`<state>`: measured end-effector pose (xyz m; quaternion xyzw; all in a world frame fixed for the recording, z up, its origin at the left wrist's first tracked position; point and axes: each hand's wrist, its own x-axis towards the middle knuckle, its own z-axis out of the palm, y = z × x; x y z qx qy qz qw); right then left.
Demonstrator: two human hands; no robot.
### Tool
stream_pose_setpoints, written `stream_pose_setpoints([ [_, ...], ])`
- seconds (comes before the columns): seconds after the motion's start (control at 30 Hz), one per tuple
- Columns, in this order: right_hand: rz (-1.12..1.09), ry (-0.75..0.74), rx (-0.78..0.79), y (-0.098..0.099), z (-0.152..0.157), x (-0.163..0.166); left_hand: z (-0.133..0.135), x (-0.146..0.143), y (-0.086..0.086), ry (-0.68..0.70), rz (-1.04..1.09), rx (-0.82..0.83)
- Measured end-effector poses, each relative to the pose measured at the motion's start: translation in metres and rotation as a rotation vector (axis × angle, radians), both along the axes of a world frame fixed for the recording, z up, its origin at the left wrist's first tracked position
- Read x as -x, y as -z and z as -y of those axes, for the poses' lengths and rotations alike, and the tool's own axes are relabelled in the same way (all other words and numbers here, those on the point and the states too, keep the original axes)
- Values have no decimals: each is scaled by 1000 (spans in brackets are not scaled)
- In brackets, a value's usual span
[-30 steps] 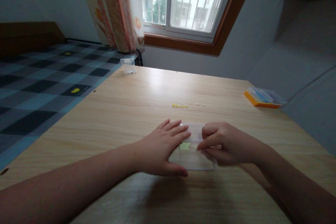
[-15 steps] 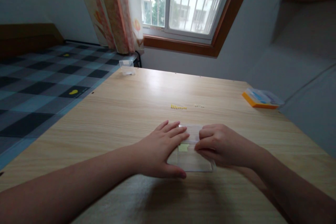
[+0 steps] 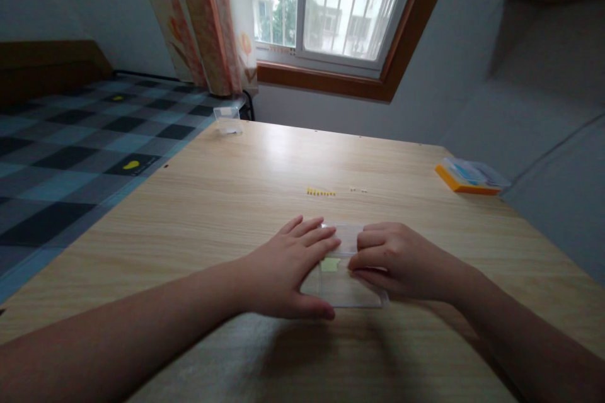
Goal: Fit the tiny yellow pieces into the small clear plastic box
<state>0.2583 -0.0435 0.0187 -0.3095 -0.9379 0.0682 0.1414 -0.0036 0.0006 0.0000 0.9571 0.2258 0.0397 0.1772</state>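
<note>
A clear plastic case (image 3: 352,293) lies opened flat on the wooden table, between my two hands. My left hand (image 3: 293,267) rests spread over its left side, fingers apart and holding nothing. Inside the case, a pale green flat piece (image 3: 330,264) shows beside my left fingers. My right hand (image 3: 390,261) is over the right part of the case, its fingers curled and thumb and forefinger pinched next to the green piece. Whatever is in that pinch is too small to make out. Beyond the case sits a row of tiny yellow pieces (image 3: 321,192), with a few tiny pale pieces (image 3: 358,190) to its right.
A small clear box (image 3: 228,121) stands at the table's far left corner. On the right edge lies an orange case with a see-through lid (image 3: 470,176). A bed with a checked cover (image 3: 85,164) adjoins the table's left side; the window (image 3: 340,6) is behind.
My right fingertips have shifted very slightly left over the case, toward the green piece. My left hand and the small pieces stay in place.
</note>
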Motion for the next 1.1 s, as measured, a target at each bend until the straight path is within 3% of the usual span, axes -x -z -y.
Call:
stream_pose_setpoints([
  [0.3, 38, -18, 76, -2, 1, -2, 0, -1, 0, 4, 20, -2],
  [1.1, 28, 9, 18, 5, -1, 0, 1, -1, -1, 11, 32, 3],
])
